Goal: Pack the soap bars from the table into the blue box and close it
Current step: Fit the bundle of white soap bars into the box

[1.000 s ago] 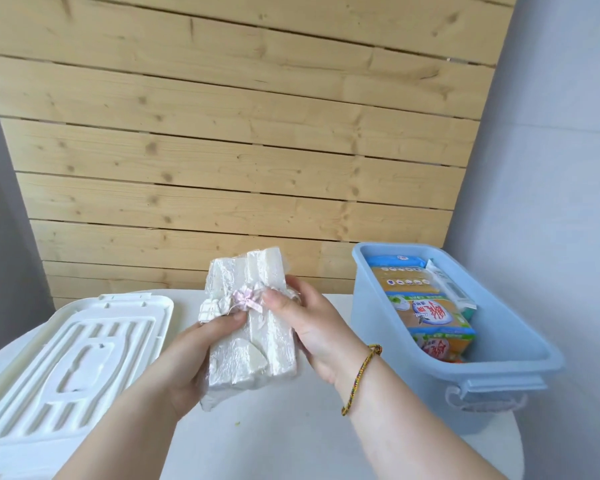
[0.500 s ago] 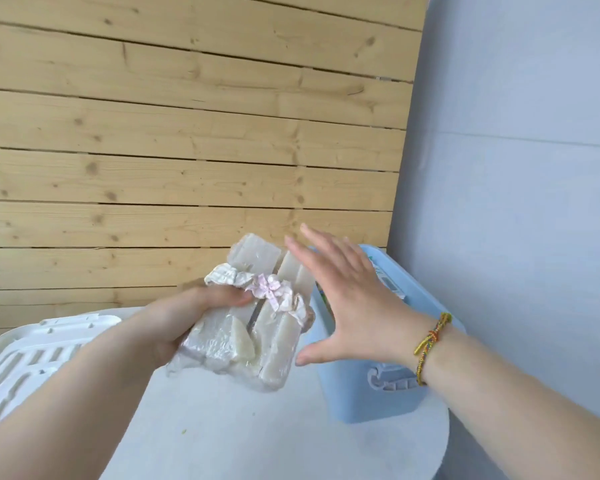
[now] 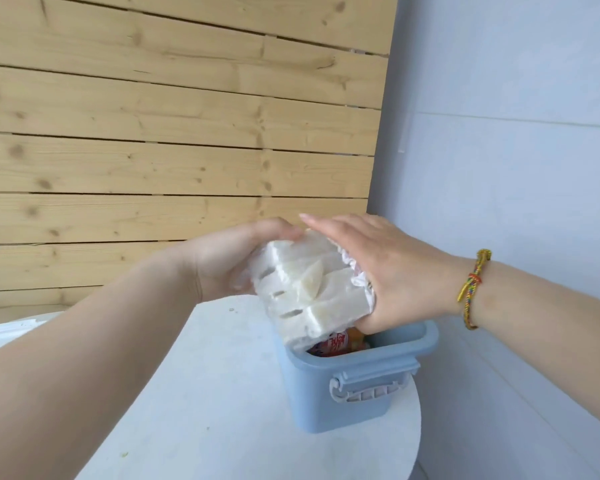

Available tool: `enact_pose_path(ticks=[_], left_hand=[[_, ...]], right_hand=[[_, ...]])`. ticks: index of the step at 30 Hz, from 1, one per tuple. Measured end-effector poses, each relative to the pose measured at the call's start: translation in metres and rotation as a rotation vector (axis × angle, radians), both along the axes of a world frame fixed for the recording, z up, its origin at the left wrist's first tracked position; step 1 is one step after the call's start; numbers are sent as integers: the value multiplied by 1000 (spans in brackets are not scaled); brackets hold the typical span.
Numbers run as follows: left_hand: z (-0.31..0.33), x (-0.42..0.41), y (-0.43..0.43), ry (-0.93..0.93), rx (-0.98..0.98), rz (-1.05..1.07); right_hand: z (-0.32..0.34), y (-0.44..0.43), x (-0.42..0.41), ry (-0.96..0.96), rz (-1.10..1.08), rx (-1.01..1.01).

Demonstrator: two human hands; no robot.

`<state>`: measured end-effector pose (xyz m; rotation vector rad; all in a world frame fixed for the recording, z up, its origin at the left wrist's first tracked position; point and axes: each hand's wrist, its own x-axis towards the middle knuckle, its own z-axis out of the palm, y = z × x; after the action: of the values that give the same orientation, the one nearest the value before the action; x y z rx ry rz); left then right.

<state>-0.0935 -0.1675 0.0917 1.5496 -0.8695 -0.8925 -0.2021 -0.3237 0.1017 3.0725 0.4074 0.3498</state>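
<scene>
Hovering over the open blue box [image 3: 354,393], a soap bundle [image 3: 309,292] is held between both hands. The bundle is made up of several pale bars wrapped together in clear film. It is tilted, with its lower end just above the near left part of the box rim; whether it touches the rim cannot be told.

The left hand [image 3: 227,261] is closed round the bundle's left side, with its fingers [image 3: 278,230] curled over the upper edge and the palm set against the film. The right hand [image 3: 392,271] is laid flat against the opposite side. Its fingers [image 3: 329,224] are kept straight and together and stretched along the top of the bundle, while the thumb is tucked down by the lower end. A crumpled bit of white wrapping [image 3: 355,271] is caught between the right palm and the bars. A braided multicoloured bracelet [image 3: 473,289] is worn on the right wrist.

Inside the box, colourful printed packages [image 3: 331,344] are partly seen beneath the bundle. The box is stood on a round white table [image 3: 205,393] near its right edge, close to a pale grey wall [image 3: 516,133]. A white latch handle [image 3: 368,389] is fitted on the box's near end. At the far left edge of the view a sliver of a white lid [image 3: 11,329] is seen, well apart from the box. A wall of pale wooden planks [image 3: 170,133] is seen behind.
</scene>
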Motion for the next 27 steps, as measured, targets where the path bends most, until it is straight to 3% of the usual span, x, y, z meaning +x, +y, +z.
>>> enact_pose_path(ticks=[4, 9, 14, 17, 22, 27], left_hand=[[-12, 11, -25, 61, -6, 108], [-35, 24, -48, -358, 167, 293], [-56, 41, -50, -598, 442, 58], [-72, 52, -49, -689, 447, -80], [-75, 62, -57, -753, 543, -47], [-72, 65, -67, -853, 611, -14]], right_hand=[[0, -34, -4, 168, -154, 262], [-13, -50, 6, 402, -247, 167], [-23, -50, 22, 560, -208, 121], [-28, -53, 28, 665, -211, 178], [-30, -54, 28, 675, -209, 158], [-46, -52, 22, 535, -191, 75]])
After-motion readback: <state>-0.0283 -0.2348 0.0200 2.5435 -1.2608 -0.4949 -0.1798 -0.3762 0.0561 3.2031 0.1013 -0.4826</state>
